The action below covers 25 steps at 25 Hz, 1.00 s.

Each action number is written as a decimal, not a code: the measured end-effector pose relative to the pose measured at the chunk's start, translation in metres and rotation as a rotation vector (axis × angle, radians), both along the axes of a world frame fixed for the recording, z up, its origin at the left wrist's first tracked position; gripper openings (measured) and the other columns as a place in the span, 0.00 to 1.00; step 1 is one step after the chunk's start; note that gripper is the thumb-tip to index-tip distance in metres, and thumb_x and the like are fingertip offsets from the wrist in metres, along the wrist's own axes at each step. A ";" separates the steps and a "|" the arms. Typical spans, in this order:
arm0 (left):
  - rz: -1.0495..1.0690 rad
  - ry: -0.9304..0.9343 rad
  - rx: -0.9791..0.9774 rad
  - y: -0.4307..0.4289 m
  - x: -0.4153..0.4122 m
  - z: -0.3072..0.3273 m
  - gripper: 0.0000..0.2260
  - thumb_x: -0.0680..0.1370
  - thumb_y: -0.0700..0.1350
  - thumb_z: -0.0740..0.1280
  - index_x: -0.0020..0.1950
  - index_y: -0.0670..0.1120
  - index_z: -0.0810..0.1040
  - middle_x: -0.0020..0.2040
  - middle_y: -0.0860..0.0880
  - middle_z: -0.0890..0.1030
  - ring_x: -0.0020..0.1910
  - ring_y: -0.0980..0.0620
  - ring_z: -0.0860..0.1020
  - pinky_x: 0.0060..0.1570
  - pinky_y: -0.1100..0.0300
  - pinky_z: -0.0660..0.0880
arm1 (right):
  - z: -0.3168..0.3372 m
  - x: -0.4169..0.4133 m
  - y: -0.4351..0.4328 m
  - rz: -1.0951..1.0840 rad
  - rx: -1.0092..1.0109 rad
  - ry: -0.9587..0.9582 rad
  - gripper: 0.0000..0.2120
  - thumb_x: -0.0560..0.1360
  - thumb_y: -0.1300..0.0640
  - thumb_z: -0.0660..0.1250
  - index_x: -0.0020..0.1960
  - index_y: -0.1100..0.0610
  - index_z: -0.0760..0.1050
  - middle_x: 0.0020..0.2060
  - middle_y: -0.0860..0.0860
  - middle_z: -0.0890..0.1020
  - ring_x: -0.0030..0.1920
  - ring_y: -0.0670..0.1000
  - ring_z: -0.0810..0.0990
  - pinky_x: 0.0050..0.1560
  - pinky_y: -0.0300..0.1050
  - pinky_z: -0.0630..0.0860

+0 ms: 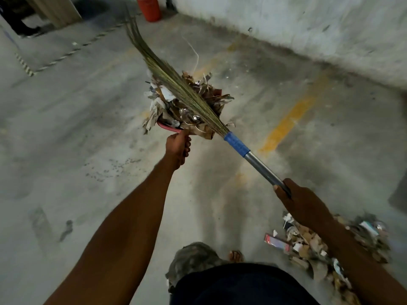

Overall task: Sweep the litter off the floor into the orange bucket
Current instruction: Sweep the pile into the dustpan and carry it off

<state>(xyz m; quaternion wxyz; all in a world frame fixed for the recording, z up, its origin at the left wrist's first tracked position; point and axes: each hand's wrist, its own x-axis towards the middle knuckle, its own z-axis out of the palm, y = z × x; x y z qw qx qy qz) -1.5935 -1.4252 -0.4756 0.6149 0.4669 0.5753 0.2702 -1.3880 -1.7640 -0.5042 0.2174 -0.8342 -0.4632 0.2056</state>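
My left hand (178, 148) grips the handle of a pink dustpan (169, 128), held up in front of me and heaped with litter (187, 102) of dry leaves, paper scraps and foil. My right hand (297, 201) grips the metal handle of a broom (236, 144) with a blue collar. Its long straw bristles lie across the top of the heaped litter and point away from me. The orange bucket (150, 7) stands far ahead by the wall, at the top of the view. A second pile of litter (326, 245) lies on the floor under my right forearm.
The concrete floor (77, 128) carries yellow painted lines (295, 115) and scattered dark specks. A stained white wall (308, 25) runs along the right and back. A pale pillar (57, 9) stands at the top left. My foot in a sandal (236, 256) shows at the bottom.
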 end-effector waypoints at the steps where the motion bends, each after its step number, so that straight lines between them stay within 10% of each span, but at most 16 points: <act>1: 0.008 0.002 0.000 0.022 0.006 0.003 0.13 0.78 0.49 0.71 0.41 0.41 0.78 0.28 0.48 0.71 0.24 0.52 0.65 0.25 0.63 0.59 | 0.005 0.009 0.023 0.015 0.008 -0.011 0.19 0.80 0.34 0.54 0.47 0.49 0.67 0.24 0.51 0.74 0.23 0.51 0.74 0.24 0.53 0.72; 25: 0.044 -0.040 -0.007 0.659 0.227 0.001 0.13 0.79 0.48 0.70 0.39 0.42 0.76 0.29 0.48 0.70 0.24 0.53 0.63 0.24 0.62 0.59 | 0.007 0.251 0.674 0.081 -0.069 -0.097 0.16 0.81 0.36 0.54 0.48 0.48 0.65 0.27 0.51 0.73 0.25 0.52 0.73 0.26 0.52 0.69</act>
